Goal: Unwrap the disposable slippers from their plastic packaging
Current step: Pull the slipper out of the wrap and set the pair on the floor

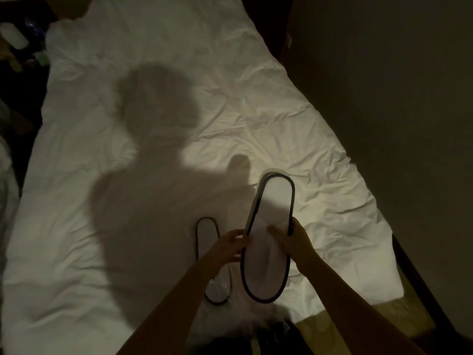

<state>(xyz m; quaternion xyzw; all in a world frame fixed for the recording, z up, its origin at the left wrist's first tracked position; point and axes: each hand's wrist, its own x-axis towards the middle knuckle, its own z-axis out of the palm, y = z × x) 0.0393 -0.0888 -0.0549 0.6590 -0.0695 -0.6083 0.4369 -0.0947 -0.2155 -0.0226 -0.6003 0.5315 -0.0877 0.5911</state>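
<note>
A white disposable slipper with black trim [271, 208] is held above the bed, toe end pointing away from me. My left hand [230, 245] grips its left edge and my right hand [291, 239] grips its right edge, thumb across the sole. A second white slipper with black trim [207, 242] lies flat on the sheet to the left, partly hidden under my left hand and forearm. Clear plastic packaging [220, 286] glints around that slipper's near end. I cannot tell if plastic still covers the held slipper.
The crumpled white bed sheet [179, 85] fills most of the view, with my shadow across it. The bed's right edge [378, 226] drops to a dark floor and a dark wooden frame. Dim clutter, including a white bottle [14, 37], sits at far left.
</note>
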